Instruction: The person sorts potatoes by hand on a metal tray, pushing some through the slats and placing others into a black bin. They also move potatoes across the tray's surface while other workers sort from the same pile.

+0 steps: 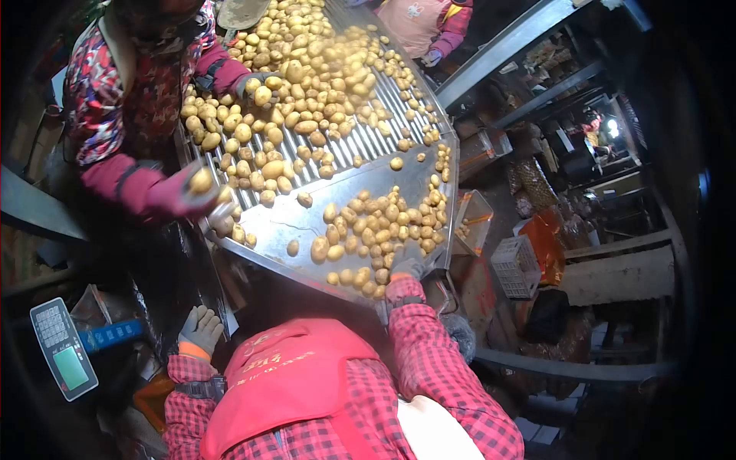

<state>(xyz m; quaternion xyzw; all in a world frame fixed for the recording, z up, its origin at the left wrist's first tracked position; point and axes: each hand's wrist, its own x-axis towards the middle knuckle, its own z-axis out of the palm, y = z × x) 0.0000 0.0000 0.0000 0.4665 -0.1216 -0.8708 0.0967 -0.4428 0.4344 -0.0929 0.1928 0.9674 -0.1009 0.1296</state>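
My left hand (201, 330), in a grey glove with an orange cuff, hangs beside the red apron (287, 368). Its fingers are apart and hold nothing. Over the metal sorting table, my right hand (409, 264), also gloved, reaches to the near right corner of the steel tray (280, 222). It lies against a heap of potatoes (376, 222), its fingers looking stretched out among them, partly blurred. Beyond the tray, many more potatoes (307, 69) cover the ribbed rollers (395, 100).
At the left, a co-worker's gloved hands (201, 188) handle potatoes. Another person (418, 23) stands at the far side. A digital scale display (65, 349) is at lower left. A white crate (515, 267), an orange sack (543, 245) and a metal beam (506, 50) are on the right.
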